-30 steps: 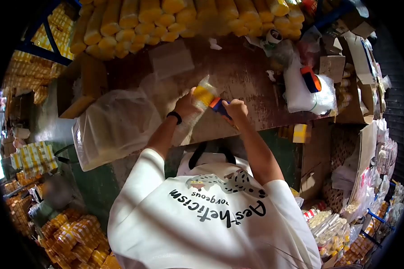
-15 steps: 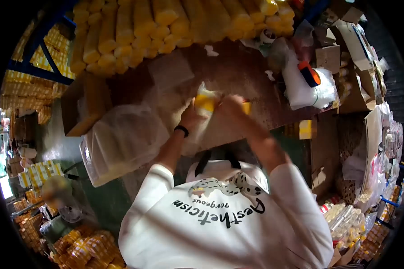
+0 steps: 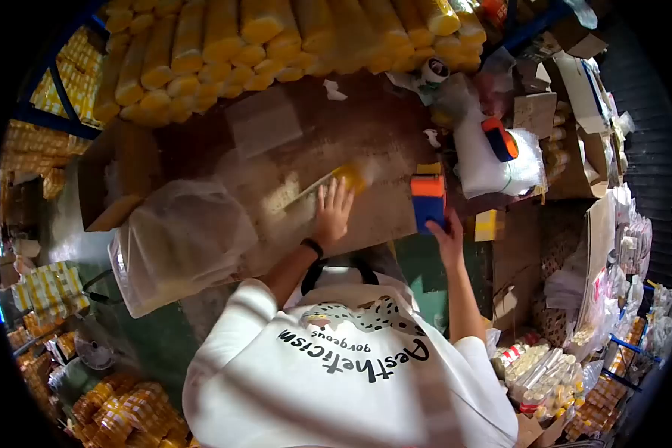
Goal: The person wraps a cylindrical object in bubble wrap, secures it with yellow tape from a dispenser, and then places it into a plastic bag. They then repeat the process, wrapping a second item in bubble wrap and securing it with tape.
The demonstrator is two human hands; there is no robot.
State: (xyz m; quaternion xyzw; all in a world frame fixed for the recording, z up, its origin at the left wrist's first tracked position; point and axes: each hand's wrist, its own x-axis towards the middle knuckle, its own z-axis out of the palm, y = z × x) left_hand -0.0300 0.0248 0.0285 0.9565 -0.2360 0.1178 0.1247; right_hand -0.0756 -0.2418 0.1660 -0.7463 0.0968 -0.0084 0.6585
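My left hand (image 3: pixel 334 215) lies over the work table (image 3: pixel 381 209) with its fingers stretched out. Its fingertips are right at a yellow item (image 3: pixel 349 178), blurred, with a pale, clear-looking wrapper end beside it. Off to the right, my right hand (image 3: pixel 448 233) grips a blue and orange tape dispenser (image 3: pixel 428 201) by its near end. Yellow shows at the dispenser's far end, over the table's right part.
Wrapped yellow rolls (image 3: pixel 224 45) are stacked along the back. A clear plastic bag pile (image 3: pixel 187 231) and a cardboard box (image 3: pixel 116 175) stand left. At right, a second orange and dark dispenser (image 3: pixel 500 140) rests on bubble wrap (image 3: pixel 493 168).
My right hand has moved right and toward me, away from the yellow item, and the tape dispenser now shows plainly in it. My left hand has spread flat by the item.
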